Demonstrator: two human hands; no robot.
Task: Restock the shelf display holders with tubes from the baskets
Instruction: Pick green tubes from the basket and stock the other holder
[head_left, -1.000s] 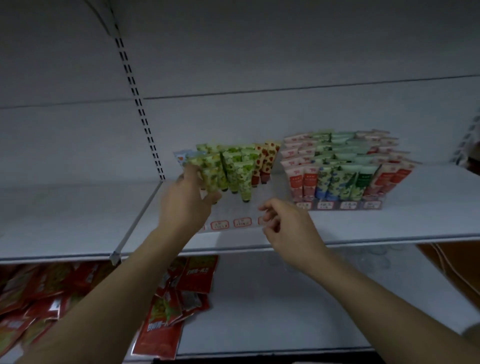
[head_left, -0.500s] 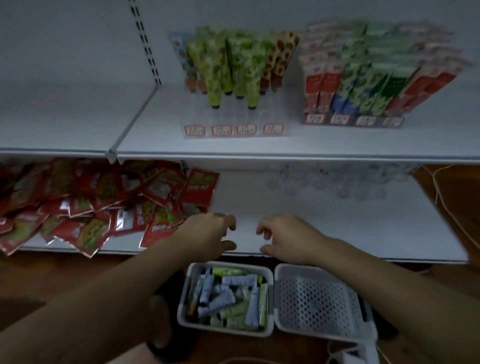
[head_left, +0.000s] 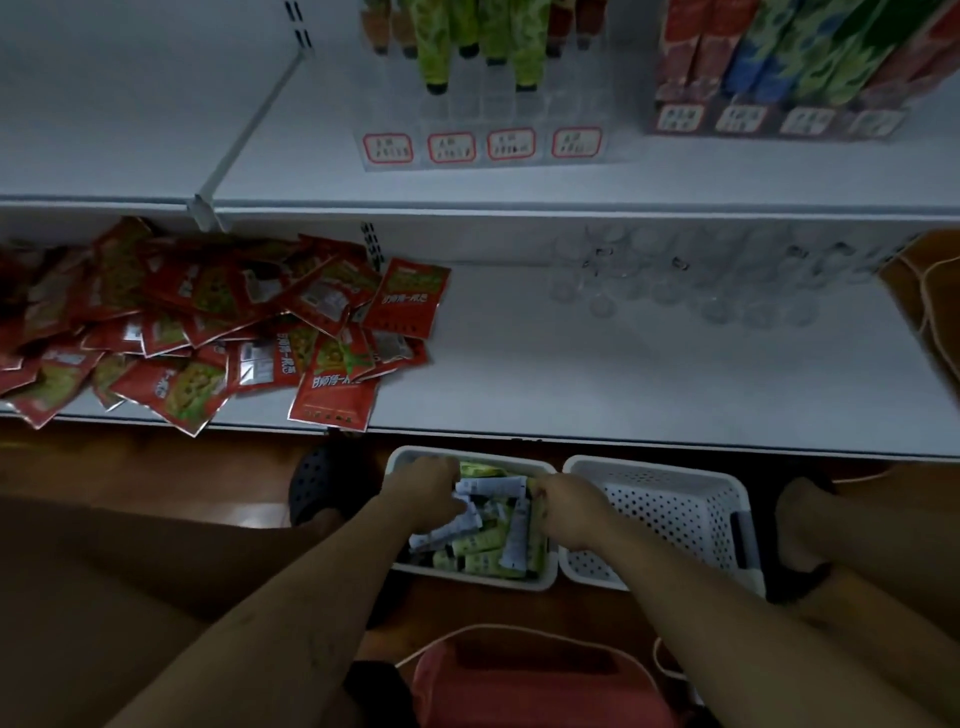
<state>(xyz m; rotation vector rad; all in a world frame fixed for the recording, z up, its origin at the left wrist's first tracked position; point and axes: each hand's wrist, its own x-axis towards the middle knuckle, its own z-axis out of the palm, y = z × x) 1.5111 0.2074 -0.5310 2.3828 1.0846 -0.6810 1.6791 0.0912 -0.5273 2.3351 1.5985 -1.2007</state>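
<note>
Two tube display holders stand on the white upper shelf; red packets heap the lower shelf at left; two white baskets sit on the wooden floor.

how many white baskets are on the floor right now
2. The left basket, full of tubes, sits on the floor below the lower shelf edge; the right basket, no tubes showing, stands beside it. More could lie out of frame.

- left hand: arm stretched forward and down, fingers curled, tips toward the right hand; grip unclear
- right hand: near the left fingertips, knuckles up, fingers tucked under
</note>
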